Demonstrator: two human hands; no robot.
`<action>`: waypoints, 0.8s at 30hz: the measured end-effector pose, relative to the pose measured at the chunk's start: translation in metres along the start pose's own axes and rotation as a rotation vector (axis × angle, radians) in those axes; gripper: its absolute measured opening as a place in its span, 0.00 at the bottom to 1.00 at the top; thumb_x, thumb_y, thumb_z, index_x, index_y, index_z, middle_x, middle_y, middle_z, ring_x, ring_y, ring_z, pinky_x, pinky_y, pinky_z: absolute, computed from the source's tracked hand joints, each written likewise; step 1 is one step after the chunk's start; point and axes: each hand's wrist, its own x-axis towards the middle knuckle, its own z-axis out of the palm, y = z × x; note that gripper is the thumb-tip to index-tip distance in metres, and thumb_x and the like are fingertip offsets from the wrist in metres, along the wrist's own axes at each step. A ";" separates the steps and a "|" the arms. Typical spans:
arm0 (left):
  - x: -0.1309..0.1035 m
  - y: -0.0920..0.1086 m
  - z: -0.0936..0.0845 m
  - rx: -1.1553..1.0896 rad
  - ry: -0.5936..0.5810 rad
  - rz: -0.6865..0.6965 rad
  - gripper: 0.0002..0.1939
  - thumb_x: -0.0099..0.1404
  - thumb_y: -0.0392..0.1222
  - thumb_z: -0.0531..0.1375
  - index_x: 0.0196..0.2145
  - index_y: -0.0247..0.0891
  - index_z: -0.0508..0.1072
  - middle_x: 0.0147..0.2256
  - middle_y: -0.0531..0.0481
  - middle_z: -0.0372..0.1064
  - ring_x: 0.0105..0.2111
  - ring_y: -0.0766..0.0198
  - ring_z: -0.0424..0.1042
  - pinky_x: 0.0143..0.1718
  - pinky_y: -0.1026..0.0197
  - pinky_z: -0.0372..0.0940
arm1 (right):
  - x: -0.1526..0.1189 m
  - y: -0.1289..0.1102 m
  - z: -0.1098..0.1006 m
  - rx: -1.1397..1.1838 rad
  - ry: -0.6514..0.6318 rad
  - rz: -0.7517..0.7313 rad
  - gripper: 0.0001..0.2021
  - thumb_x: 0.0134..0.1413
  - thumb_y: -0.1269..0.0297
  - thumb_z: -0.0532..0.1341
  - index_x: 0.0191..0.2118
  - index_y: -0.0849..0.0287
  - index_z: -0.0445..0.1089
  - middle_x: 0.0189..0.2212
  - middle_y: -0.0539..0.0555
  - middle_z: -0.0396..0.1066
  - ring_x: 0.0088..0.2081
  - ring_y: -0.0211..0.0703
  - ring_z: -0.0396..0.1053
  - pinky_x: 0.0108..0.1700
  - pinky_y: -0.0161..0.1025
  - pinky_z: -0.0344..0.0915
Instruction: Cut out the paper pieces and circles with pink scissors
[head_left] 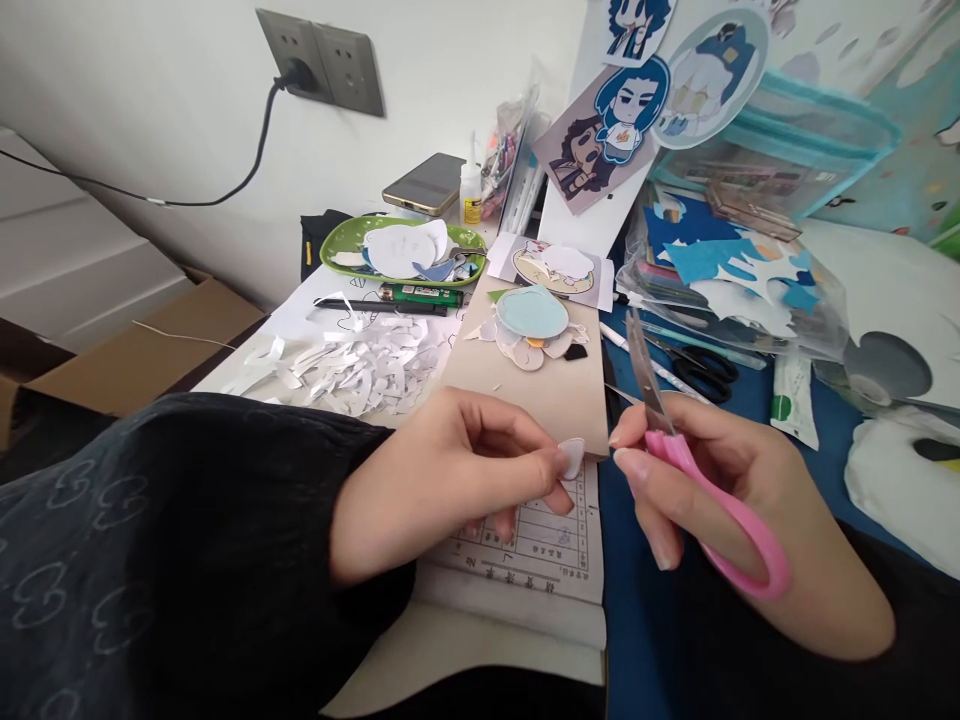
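Between thumb and fingers, my left hand [480,475] pinches a small white paper piece [572,458] above a printed form book [525,560]. To its right, my right hand [720,480] holds pink-handled scissors [739,520], their blades pointing up and away. The scissors and the paper piece are apart. Beyond my hands, a light blue paper cutout [532,312] lies on several pale cutouts on a beige board [487,375]. Curled white paper scraps [367,365] are heaped to the left of the board.
A green tray [330,250] holds paper pieces, with a phone [426,183] and glue bottle [470,190] behind. Black scissors [709,372], a tube [793,400] and a plastic bag of blue paper [720,250] are at the right. Character pictures [600,140] stand at the back.
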 end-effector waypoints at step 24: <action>0.002 0.002 -0.005 -0.064 -0.074 -0.066 0.11 0.59 0.41 0.61 0.22 0.32 0.74 0.22 0.52 0.73 0.14 0.76 0.58 0.13 0.74 0.54 | -0.021 -0.008 -0.028 -0.120 -0.386 0.187 0.02 0.37 0.67 0.62 0.20 0.54 0.69 0.11 0.43 0.51 0.13 0.33 0.48 0.16 0.34 0.43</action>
